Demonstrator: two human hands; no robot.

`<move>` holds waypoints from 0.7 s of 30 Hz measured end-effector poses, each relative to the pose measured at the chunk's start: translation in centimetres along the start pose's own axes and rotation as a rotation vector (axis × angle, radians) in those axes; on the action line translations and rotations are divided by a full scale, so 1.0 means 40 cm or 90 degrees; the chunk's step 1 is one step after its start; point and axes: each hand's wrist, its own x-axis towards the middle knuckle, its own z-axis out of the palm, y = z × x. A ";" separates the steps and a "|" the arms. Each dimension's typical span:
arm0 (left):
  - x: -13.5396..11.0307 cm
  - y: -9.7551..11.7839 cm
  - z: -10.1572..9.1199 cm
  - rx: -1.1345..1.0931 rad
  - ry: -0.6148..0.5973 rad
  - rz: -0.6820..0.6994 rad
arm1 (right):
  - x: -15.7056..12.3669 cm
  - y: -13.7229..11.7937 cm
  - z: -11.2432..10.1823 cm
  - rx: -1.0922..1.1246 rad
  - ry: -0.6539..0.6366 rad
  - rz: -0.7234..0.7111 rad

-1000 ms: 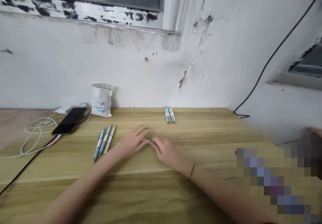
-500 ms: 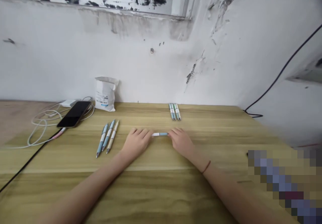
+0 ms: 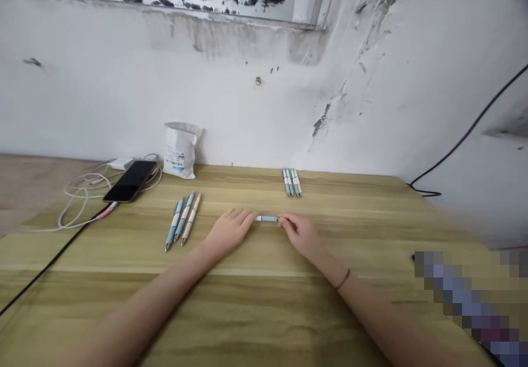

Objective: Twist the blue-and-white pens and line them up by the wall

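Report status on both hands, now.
Left hand at the white end of the white-and-blue pen barrel. Right hand at its blue end. Three pens lie left, out of the way.

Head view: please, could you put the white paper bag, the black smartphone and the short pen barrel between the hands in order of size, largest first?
1. The black smartphone and white paper bag look about equal, so I cannot rank them.
2. The short pen barrel looks smallest.

Legible text: none. White paper bag [image 3: 180,148]: small printed lines, a barcode-like block and a blue band on the front, all too small to read. Pens [image 3: 183,217]: no readable markings
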 end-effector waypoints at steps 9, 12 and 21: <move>0.000 0.038 -0.021 -0.031 -0.059 -0.059 | -0.005 0.000 0.008 0.071 -0.004 0.057; 0.001 0.048 -0.018 -0.010 -0.046 -0.095 | -0.006 0.002 0.010 0.066 0.018 0.039; 0.005 0.042 -0.010 -0.009 -0.023 -0.102 | -0.005 -0.012 0.010 0.041 -0.012 0.033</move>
